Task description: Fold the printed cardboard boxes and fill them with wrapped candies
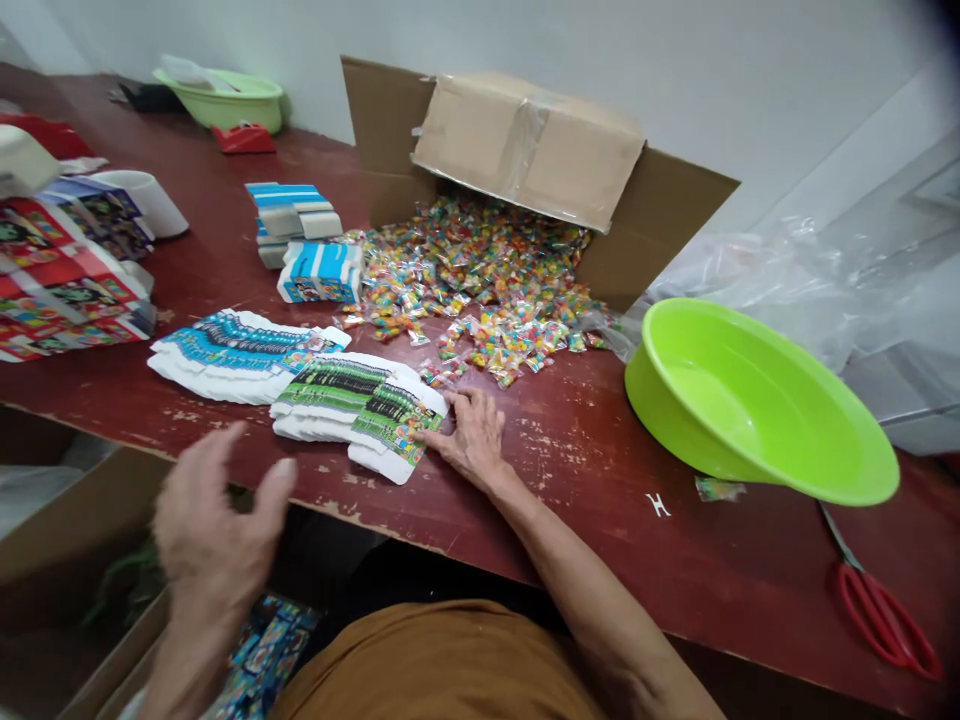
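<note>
My left hand (217,510) is raised over the table's front edge, blurred, with thumb and fingers apart and nothing in it. My right hand (472,435) lies at the right end of a fanned row of green flat cartons (330,395). Its thumb touches the top carton, and its fingers spread beside the corner. Behind, to the left, lies another overlapping row of blue flat cartons (232,345). Small clear packets of colourful candy (487,270) spill toward both rows from a cardboard box (525,140) lying on its side.
Stacks of blue cartons (319,270) stand left of the candy, and red carton bundles (67,280) at the far left. A lime green basin (750,400) tilts at the right, near red-handled scissors (877,610). Below the table edge, an open box holds blue packs (270,640).
</note>
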The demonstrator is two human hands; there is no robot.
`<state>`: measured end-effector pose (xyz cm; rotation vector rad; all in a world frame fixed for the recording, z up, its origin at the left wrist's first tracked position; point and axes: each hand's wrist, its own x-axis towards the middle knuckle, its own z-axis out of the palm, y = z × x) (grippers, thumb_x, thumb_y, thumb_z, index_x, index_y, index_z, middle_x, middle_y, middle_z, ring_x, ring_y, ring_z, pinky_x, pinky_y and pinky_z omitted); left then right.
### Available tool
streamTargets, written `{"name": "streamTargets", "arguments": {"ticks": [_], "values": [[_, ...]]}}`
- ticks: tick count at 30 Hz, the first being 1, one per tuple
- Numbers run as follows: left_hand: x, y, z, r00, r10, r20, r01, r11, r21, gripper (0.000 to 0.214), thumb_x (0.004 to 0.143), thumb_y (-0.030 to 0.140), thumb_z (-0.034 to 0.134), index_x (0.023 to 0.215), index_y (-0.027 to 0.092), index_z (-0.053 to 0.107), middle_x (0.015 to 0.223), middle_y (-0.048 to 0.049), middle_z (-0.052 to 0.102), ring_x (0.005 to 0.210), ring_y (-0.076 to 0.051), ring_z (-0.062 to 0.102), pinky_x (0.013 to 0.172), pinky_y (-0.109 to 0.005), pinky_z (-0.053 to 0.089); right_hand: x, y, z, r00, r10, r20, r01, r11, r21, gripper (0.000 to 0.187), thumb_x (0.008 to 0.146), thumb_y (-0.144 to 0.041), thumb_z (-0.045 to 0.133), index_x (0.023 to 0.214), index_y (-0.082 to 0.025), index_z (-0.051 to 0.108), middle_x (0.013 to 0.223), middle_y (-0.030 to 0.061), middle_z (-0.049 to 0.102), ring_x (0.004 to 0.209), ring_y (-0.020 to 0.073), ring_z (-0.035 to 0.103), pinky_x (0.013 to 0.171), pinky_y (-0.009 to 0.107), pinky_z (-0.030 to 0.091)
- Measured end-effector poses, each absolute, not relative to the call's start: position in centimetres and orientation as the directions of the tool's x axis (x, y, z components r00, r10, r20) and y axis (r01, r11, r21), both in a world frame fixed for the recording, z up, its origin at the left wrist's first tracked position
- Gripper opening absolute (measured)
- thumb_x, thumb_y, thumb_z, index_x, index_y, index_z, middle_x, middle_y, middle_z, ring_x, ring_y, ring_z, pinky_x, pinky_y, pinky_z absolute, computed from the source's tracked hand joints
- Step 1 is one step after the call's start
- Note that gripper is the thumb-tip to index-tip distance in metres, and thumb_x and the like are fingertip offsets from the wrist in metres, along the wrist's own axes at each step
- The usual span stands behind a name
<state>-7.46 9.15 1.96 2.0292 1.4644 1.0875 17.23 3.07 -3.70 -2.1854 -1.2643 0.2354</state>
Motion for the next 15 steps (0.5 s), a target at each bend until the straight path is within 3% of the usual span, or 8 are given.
{"name": "streamTargets", "arguments": {"ticks": [3, 8, 12, 15], "values": [[-3.3, 8.4, -0.6, 0.256, 0.854, 0.453, 0.663, -0.496, 0.561, 0.060, 0.086, 0.043, 0.063, 0.136, 0.011, 0.054, 0.145, -0.0258, 0.050, 0.138, -0.041, 0.042, 0.115, -0.053, 0.029, 17.2, 2.9, -4.0, 0.605, 0.776, 0.178, 0.664, -0.367, -0.651, 0.056, 0.074, -0.052, 0.078, 0.117, -0.021, 0.060, 0.130, 0.0128, 0.054, 0.120, 0.0311, 0.050, 0.096, 0.045, 0.038], [-1.5, 7.0, -0.7, 0.416, 0.741, 0.528, 0.576, -0.663, 0.477, 0.064, 0.087, 0.036, 0.064, 0.144, 0.016, 0.045, 0.146, -0.0229, 0.050, 0.143, -0.038, 0.038, 0.117, -0.052, 0.025, 18.0, 2.7, -4.7, 0.629, 0.749, 0.209, 0.591, -0.286, -0.754, 0.032, 0.079, -0.036, 0.076, 0.103, -0.021, 0.062, 0.108, 0.0053, 0.063, 0.094, 0.0205, 0.061, 0.085, 0.035, 0.042], [-0.6, 7.1, -1.5, 0.546, 0.671, 0.503, 0.601, -0.731, 0.323, 0.059, 0.090, 0.036, 0.057, 0.144, 0.014, 0.048, 0.147, -0.0214, 0.051, 0.145, -0.040, 0.032, 0.117, -0.059, 0.018, 17.9, 2.9, -5.2, 0.600, 0.772, 0.209, 0.655, -0.324, -0.683, 0.021, 0.083, -0.034, 0.074, 0.098, -0.021, 0.066, 0.096, 0.0020, 0.067, 0.093, 0.0204, 0.060, 0.085, 0.034, 0.037], [0.3, 7.6, -3.3, 0.647, 0.624, 0.438, 0.629, -0.762, 0.156, 0.057, 0.093, 0.037, 0.053, 0.143, 0.010, 0.051, 0.154, -0.0222, 0.043, 0.148, -0.044, 0.023, 0.115, -0.068, 0.004, 17.7, 2.9, -5.1, 0.552, 0.805, 0.219, 0.725, -0.332, -0.604, 0.030, 0.084, -0.042, 0.073, 0.105, -0.022, 0.066, 0.104, 0.0038, 0.068, 0.102, 0.0234, 0.057, 0.085, 0.035, 0.034]]}}
